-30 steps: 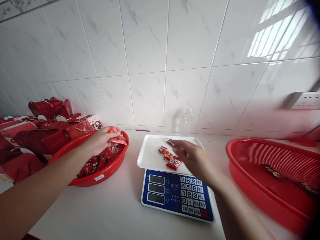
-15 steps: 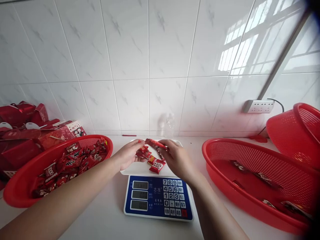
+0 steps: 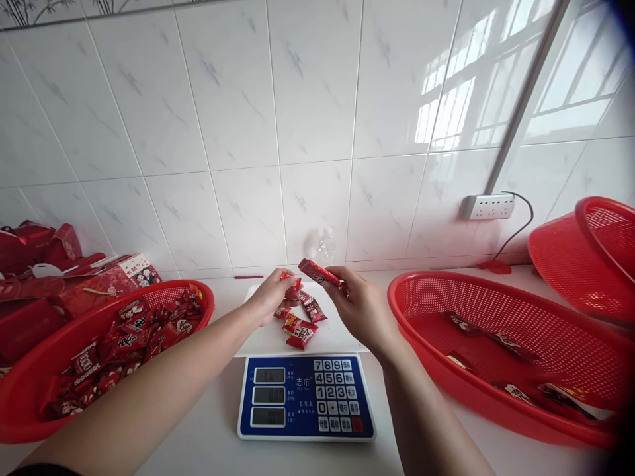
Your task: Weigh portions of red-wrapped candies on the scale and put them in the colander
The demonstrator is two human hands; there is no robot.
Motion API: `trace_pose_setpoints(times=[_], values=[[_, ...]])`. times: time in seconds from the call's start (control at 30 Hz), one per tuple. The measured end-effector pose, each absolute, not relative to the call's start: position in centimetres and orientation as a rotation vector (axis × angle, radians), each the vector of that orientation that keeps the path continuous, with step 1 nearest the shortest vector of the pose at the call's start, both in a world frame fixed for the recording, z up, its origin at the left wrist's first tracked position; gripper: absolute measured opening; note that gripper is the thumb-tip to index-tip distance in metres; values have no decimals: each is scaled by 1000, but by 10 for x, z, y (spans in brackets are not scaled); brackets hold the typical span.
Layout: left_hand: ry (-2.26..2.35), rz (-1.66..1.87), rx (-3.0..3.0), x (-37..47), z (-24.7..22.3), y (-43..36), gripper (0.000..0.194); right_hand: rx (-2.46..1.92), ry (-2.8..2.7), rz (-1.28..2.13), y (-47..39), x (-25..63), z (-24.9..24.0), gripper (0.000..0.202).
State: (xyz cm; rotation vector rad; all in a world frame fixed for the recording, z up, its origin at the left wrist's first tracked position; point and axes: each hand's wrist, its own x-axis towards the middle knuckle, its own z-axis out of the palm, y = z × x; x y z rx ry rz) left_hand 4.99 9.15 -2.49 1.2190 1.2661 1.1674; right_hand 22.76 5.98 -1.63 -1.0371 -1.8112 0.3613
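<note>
Pinched in my right hand (image 3: 360,307) is a long red snack packet (image 3: 319,271), raised above the scale's white pan (image 3: 342,337). My left hand (image 3: 270,296) is closed on a small red snack packet (image 3: 294,284) over the pan's left part. Between and below the hands, several small red packets lie on the pan, among them a red-and-yellow one (image 3: 292,322), a red one with white lettering (image 3: 301,336) and a dark red one (image 3: 312,307). The digital scale's blue keypad panel (image 3: 305,396) faces me.
At left, a red basket (image 3: 206,291) holds many red packets, with red gift boxes (image 3: 94,284) behind it. The red basket at right (image 3: 401,291) holds several packets. Another red basket (image 3: 560,258), a power strip (image 3: 491,207) and a clear bottle (image 3: 326,244) are near the tiled wall.
My right hand has lifted the long packet higher and away from my left hand. The packets on the pan show more. The whole view has shifted slightly.
</note>
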Motion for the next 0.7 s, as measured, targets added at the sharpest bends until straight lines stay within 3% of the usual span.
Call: trace_pose_setpoints(times=[0.3, 0.7], values=[[1439, 1098, 1393, 52, -20, 99, 18, -1026, -1779, 357, 62, 233, -16, 26], [1598, 852, 1838, 35, -44, 108, 14, -1072, -1783, 357, 64, 233, -17, 24]])
